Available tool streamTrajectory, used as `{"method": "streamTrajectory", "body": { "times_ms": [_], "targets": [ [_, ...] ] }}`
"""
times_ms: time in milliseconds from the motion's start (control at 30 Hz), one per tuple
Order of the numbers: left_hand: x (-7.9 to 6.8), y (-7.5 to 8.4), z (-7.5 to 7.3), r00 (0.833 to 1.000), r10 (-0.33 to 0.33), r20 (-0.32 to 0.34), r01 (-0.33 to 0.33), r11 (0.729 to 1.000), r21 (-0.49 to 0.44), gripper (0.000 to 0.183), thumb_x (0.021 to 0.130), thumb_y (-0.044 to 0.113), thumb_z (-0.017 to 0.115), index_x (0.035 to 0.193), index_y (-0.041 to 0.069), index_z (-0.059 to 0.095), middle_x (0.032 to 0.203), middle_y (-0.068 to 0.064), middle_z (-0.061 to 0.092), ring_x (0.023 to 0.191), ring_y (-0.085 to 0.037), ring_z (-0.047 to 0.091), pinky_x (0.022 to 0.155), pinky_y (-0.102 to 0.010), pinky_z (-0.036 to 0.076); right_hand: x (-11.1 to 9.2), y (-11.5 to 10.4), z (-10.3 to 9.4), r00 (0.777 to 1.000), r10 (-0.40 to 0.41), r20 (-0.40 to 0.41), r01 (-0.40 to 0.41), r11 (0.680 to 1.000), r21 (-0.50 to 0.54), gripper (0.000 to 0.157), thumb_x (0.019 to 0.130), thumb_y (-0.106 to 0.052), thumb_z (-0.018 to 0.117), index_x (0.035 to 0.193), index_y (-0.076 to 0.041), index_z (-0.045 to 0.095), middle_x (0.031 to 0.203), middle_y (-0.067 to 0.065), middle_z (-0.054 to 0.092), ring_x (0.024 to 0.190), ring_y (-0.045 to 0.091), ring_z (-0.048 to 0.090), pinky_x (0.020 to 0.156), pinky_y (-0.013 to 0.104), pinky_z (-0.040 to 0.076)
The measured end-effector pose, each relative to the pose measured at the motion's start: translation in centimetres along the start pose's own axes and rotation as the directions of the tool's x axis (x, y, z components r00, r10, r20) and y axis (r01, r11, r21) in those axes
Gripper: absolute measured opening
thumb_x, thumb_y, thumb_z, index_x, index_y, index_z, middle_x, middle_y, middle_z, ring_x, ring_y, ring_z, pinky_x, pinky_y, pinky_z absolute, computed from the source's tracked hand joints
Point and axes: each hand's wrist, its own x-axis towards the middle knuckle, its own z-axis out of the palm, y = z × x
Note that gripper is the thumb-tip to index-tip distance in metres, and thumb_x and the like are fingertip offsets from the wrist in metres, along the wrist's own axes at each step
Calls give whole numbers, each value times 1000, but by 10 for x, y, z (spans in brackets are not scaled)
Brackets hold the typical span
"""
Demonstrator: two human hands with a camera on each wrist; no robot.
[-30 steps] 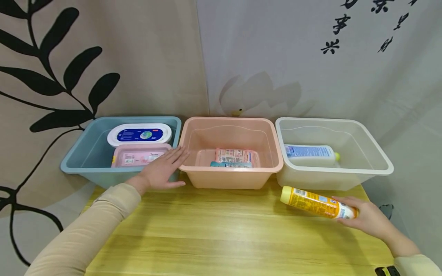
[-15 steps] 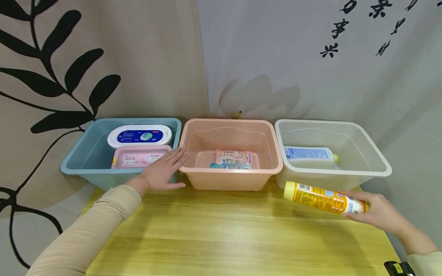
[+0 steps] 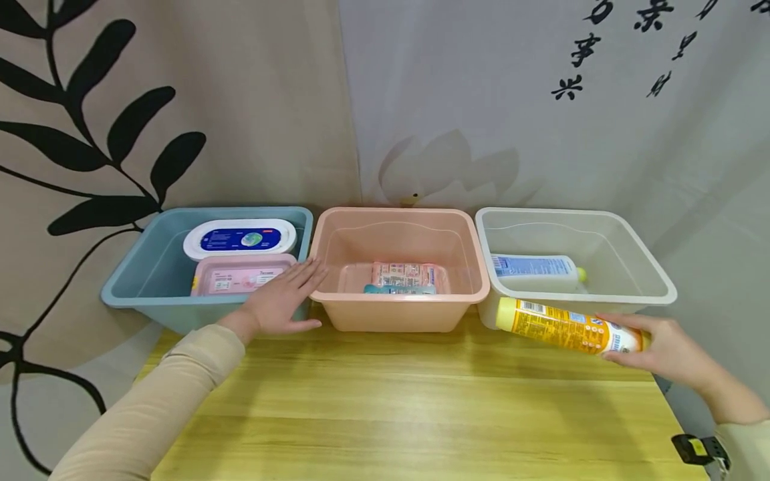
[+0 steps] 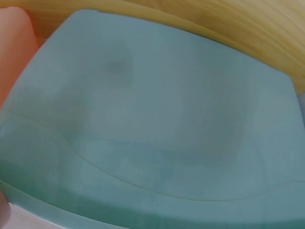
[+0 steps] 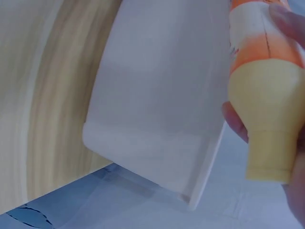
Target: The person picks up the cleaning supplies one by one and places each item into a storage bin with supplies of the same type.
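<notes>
My right hand grips a yellow-orange bottle by its right end, thumb on the near side and fingers over the far side. The bottle lies sideways in the air, its yellow cap pointing left, and overlaps the front wall of the white bin. In the right wrist view the bottle's tapered pale-yellow end shows beside that bin's wall. My left hand rests with straight fingers where the rims of the blue bin and the pink bin meet. The left wrist view shows mostly the blue bin's outer wall.
Inside the blue bin sit a white oblong pack with a blue label and a pink pack. Small packets lie in the pink bin. A white bottle lies in the white bin. Wooden table extends in front; curtains hang behind.
My right hand has lifted the yellow-orange bottle up and toward the white bin's front rim, shifting it slightly right. My left hand stays at the same rims.
</notes>
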Motion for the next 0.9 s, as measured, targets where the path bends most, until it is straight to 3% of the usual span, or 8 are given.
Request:
{"method": "streamTrajectory", "body": {
  "times_ms": [167,333,600,733,900],
  "targets": [
    [-2,-1,0,1000,-3,-12,3,1000,2,95,84,66,48,151,8,13,155,-19,17,144,-36,16,116,-48,22,8,-7,-8,1000,-10,13,10,1000,10,57,67,-7,82,121,-12,63,79,-19,57,56,-2,48,43,20,42],
    [-3,-1,0,1000,-2,-18,2,1000,3,95,84,66,47,151,8,13,155,-19,17,144,-35,16,116,-48,22,15,-8,-12,998,-57,-14,58,998,39,58,65,-2,82,119,-12,64,91,-32,54,65,-3,49,46,17,43],
    [-3,0,1,1000,-8,0,8,1000,5,95,84,67,45,151,9,10,156,-18,14,145,-34,14,116,-46,21,26,-10,-23,1000,-3,-26,3,1000,-6,56,69,-8,81,122,-12,63,96,-40,47,66,-2,48,43,21,43],
    [-2,0,1,1000,-5,-1,5,1000,1,96,84,67,47,151,8,11,156,-19,14,144,-35,14,116,-47,21,32,-10,-26,999,42,-20,-43,999,-16,56,71,-12,80,124,-14,62,92,-37,49,63,0,48,42,23,42],
    [-2,1,-1,1000,-13,15,13,1000,0,96,84,67,46,151,9,10,157,-17,13,145,-34,12,117,-46,20,40,-7,-31,997,70,-23,-70,997,-11,55,73,-13,79,125,-17,61,89,-23,54,61,2,46,41,23,38]
  ]
}}
